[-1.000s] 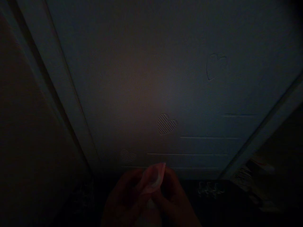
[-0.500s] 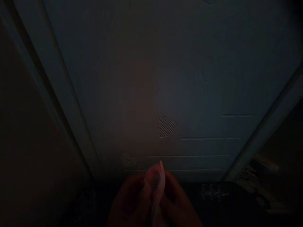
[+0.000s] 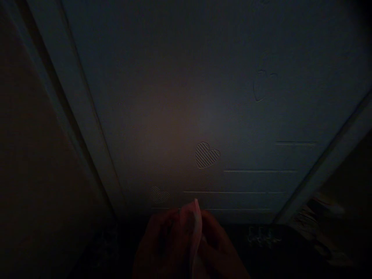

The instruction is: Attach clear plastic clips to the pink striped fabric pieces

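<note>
Very little light falls on the scene. At the bottom middle, a thin, pinkish piece of what looks like fabric (image 3: 197,228) stands up on edge between my two hands. My left hand (image 3: 162,240) has its fingers curled against the left side of the piece. On the other side, my right hand (image 3: 219,248) closes on it from the right, with the thumb pressed near the lower part. The lower end of the piece runs out of the frame, and its exact kind is too dark to tell.
Ahead is a pale door-like panel (image 3: 162,116) with an embossed striped heart (image 3: 207,155) and raised horizontal lines. A dark surface with a pale pattern (image 3: 263,236) lies below it. Blurred items (image 3: 325,213) sit at the lower right, beyond the frame post.
The view has shifted slightly, so the panel sits a little further right. My left fingers have moved a bit on the pinkish piece, which stays between both hands.
</note>
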The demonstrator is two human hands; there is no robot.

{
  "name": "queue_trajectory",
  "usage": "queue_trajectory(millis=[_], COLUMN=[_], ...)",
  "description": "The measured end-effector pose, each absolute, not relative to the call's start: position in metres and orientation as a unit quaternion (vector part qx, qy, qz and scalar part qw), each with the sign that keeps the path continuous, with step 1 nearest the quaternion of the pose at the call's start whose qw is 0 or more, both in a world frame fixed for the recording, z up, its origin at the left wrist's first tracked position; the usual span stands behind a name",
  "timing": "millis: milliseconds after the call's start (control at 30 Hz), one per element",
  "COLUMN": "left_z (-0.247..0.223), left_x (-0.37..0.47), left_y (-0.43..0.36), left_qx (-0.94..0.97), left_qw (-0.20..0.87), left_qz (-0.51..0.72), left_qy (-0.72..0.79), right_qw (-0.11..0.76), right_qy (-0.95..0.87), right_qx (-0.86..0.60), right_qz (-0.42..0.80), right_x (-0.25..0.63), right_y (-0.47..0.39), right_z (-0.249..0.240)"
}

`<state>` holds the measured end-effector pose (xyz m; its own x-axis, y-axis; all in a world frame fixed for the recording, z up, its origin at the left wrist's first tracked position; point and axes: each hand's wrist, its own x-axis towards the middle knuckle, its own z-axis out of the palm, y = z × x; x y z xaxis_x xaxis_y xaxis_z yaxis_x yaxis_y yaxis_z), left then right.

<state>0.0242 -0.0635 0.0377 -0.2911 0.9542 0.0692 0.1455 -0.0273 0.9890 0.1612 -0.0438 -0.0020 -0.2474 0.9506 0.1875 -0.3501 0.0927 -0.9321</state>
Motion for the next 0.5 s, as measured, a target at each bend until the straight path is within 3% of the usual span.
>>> queue_trajectory(millis=[200, 500], left_z=[0.018, 0.009], left_x=[-0.002, -0.006], left_y=[-0.057, -0.053], left_qx=[0.581, 0.555], left_qw=[0.332, 0.403], left_qz=[0.508, 0.513], left_qy=[0.542, 0.516], right_qw=[0.511, 0.499], right_qy=[-0.543, -0.557], right_qx=[-0.344, -0.403], right_qz=[0.571, 0.527], right_x=[0.161, 0.166], right_y=[-0.045, -0.044], right_z=[0.003, -0.01])
